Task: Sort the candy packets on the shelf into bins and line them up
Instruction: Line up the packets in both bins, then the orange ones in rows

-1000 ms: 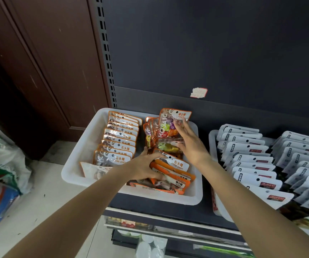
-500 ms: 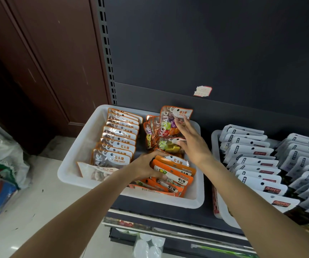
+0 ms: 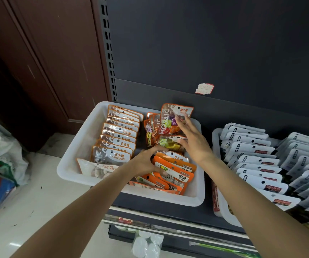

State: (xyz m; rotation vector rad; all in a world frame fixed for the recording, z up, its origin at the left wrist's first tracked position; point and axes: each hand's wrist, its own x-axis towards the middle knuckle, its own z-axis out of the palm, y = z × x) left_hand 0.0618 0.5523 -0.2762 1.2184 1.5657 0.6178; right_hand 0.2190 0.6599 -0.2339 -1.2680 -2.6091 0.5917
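While your left hand (image 3: 146, 162) grips the fallen orange packets (image 3: 174, 172) mid-frame, your right hand (image 3: 192, 142), fingers straight, steadies the upright packet (image 3: 174, 118) just above.

Legible: "MOSAIC", "SUGAR" on upright orange packet (image 3: 170, 120), frame centre; "STONE CANDY" on front clear packet (image 3: 111, 157); "ZIRANFEI" on white packet (image 3: 273, 188), right.

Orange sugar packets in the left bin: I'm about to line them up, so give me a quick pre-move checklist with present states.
1. Left hand grips the loose orange packets: ok.
2. Right hand props the upright Mosaic packet, fingers straight: ok.
3. Orange packets lined up: not ok, they lie jumbled.
4. Stone candy row lined up: ok.
5. White bin sits on the shelf: ok.
6. Number of packets in the grip: cannot tell.
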